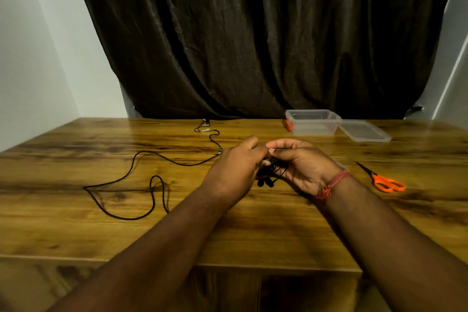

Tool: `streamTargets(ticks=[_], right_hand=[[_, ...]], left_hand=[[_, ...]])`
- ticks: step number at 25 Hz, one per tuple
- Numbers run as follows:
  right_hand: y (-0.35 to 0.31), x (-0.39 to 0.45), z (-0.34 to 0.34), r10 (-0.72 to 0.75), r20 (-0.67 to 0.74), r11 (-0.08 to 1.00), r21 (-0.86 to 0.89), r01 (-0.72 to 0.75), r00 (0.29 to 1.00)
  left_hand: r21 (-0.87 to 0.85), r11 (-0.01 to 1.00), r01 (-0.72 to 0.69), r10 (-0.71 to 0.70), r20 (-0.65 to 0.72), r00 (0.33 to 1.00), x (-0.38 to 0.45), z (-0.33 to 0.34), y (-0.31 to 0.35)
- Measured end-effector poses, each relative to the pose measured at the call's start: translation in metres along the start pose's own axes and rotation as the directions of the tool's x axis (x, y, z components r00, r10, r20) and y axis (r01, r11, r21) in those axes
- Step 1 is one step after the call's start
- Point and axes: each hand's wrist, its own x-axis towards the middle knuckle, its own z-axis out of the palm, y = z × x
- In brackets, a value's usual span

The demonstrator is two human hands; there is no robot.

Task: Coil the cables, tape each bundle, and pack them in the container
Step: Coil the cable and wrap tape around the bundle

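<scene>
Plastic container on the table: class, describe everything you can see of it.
The plastic container is a clear, rectangular tub with an orange latch on its left end. It stands upright and open at the table's far right edge, before the dark curtain. Nothing visible lies inside. Its clear lid lies flat beside it on the right.

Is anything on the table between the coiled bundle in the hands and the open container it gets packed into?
Nothing visible. The bundle, held by the left hand and right hand, faces bare table up to the open container. Its lid and the scissors lie off to the right.
</scene>
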Motion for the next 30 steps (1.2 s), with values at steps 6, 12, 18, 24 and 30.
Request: streamTargets(ticks=[6,12,18,24,30], right_hand=[[0.001,-0.003,0.005,-0.158,-0.098,0.987,-0.034,0.156,0.982],[0.002,-0.003,0.008,-0.401,-0.008,0.874,-0.303,0.380,0.916],[0.003,-0.010,0.013,-0.625,0.246,0.348,-0.762,0.546,0.741],[0.004,-0.011,0.011,-0.621,0.440,-0.023,-0.837,0.546,0.648],[0.004,-0.015,0.020,-0.622,0.568,-0.260,-0.799,0.543,0.539]], left_hand=[[-0.208,0.977,0.049,-0.053,-0.010,0.999,-0.001,0.000,-0.001],[-0.353,0.915,0.198,-0.219,-0.021,0.976,-0.001,0.000,-0.003],[-0.505,0.798,0.330,-0.386,-0.008,0.923,0.000,0.004,-0.008],[-0.816,0.384,0.433,-0.536,0.185,0.823,0.003,0.007,-0.011],[-0.920,0.069,0.386,-0.582,0.277,0.764,0.007,0.006,-0.016]])
